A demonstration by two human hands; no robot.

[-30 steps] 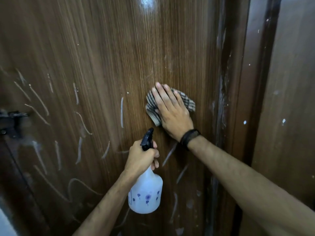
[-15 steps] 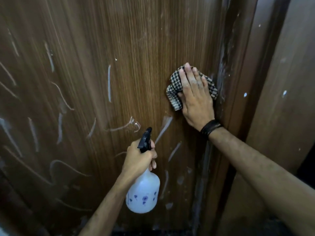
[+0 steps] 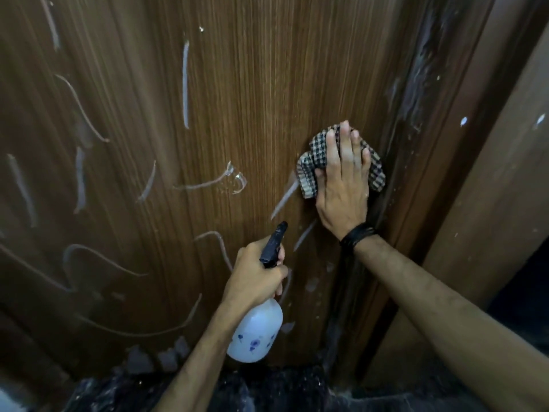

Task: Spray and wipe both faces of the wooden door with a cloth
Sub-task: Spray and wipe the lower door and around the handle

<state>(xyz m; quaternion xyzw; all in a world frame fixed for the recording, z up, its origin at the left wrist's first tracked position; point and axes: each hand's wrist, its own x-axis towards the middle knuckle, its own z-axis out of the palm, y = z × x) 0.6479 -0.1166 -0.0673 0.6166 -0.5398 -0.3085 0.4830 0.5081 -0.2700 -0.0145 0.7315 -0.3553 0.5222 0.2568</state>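
Pressing checked cloth on door, right hand flat, hiding its middle; left hand grips spray bottle.

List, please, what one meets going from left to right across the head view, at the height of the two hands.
Pale streaks on the wooden door → left hand gripping the spray bottle → checked cloth → right hand → door frame.

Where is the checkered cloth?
In the head view, the checkered cloth is under the right hand, pressed on the wooden door near its right edge.
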